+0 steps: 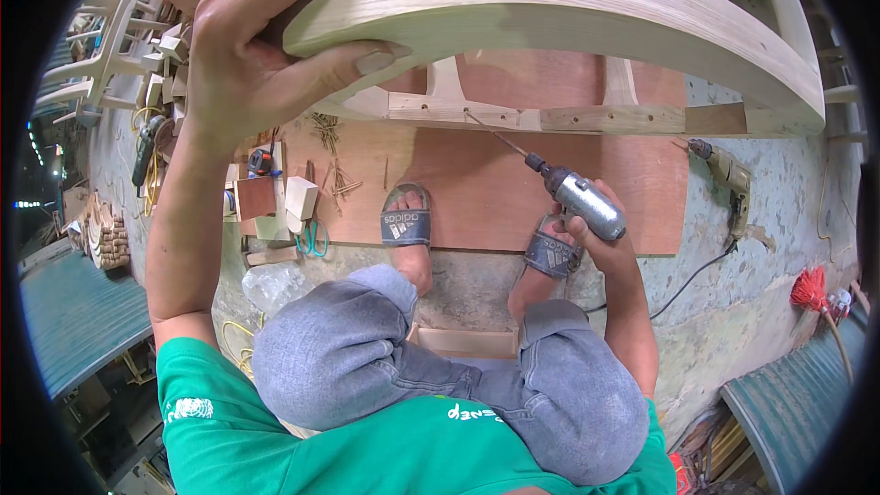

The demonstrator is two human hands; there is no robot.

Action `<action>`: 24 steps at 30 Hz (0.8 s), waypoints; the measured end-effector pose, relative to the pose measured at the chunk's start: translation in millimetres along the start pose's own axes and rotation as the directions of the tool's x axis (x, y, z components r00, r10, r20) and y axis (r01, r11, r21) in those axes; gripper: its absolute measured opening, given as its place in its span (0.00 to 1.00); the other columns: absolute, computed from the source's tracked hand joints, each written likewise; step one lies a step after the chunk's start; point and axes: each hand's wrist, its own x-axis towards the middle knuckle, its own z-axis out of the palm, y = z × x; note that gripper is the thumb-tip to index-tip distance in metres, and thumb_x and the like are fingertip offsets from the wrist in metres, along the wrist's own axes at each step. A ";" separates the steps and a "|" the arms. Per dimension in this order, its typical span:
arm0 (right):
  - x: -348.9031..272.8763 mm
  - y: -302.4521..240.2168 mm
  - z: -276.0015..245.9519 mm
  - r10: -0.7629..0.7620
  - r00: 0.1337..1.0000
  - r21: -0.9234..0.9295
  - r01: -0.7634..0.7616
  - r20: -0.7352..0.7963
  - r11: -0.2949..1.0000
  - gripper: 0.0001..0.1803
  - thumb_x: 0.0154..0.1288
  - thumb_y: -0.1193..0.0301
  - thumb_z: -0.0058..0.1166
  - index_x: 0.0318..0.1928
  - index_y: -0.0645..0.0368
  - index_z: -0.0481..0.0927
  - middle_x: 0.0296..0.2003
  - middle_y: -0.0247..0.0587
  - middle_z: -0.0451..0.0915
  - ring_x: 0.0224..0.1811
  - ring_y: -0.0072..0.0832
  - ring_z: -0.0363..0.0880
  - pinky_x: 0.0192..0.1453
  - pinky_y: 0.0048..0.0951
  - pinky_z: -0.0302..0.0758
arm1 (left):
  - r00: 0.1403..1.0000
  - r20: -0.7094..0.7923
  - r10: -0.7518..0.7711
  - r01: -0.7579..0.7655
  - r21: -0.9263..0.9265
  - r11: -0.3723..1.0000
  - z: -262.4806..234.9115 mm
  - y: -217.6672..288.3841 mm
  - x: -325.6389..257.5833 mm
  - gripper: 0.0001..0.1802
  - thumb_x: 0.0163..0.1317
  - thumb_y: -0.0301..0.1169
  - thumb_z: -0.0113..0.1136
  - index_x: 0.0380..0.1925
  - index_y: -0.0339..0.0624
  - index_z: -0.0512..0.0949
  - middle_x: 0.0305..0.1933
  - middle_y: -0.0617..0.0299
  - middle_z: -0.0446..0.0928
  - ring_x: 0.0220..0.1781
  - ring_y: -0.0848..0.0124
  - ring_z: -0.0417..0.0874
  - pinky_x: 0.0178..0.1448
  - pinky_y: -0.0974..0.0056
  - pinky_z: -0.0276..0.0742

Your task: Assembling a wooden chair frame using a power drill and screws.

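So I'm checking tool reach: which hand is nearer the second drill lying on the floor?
Right. The right hand, holding a silver drill, is just left of the floor drill; the left hand grips the curved wooden frame far across.

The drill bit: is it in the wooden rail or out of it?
In, at its tip. The drill bit meets the wooden rail by a hole; depth cannot be told. The right hand holds the drill.

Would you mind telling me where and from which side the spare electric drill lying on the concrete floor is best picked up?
Probably by the rear handle of the spare drill. It lies flat on the floor beside the plywood sheet, chuck toward the sheet, cord trailing back from the handle. Come from above on the cord end, clear of the bit; the right hand already holds the silver drill.
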 end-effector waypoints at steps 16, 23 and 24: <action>59.5 -68.4 -24.9 0.169 0.975 -0.269 -0.125 0.147 0.955 0.33 0.58 0.64 0.66 0.60 0.62 0.67 0.40 0.38 0.79 0.38 0.22 0.78 0.40 0.26 0.79 | 0.965 -0.227 -0.130 0.110 -0.101 0.989 24.9 -5.4 -12.6 0.34 0.47 0.43 0.74 0.48 0.29 0.76 0.51 0.50 0.77 0.57 0.57 0.75 0.64 0.53 0.68; 121.1 -143.9 17.3 0.455 0.890 -0.710 -0.295 0.040 0.639 0.32 0.54 0.48 0.66 0.53 0.56 0.79 0.40 0.40 0.82 0.40 0.27 0.79 0.43 0.29 0.78 | 0.453 -0.221 -0.864 0.513 -0.728 0.455 111.6 -18.5 -135.0 0.25 0.44 0.40 0.73 0.37 0.33 0.79 0.32 0.62 0.78 0.38 0.71 0.79 0.45 0.64 0.77; 124.8 -142.0 19.1 0.452 0.891 -0.717 -0.292 0.037 0.633 0.32 0.54 0.48 0.66 0.53 0.56 0.79 0.40 0.40 0.82 0.40 0.27 0.79 0.43 0.29 0.78 | 0.498 -0.247 -0.831 0.546 -0.655 0.522 128.1 -17.2 -149.6 0.16 0.47 0.32 0.69 0.34 0.35 0.79 0.31 0.62 0.77 0.37 0.73 0.79 0.39 0.66 0.76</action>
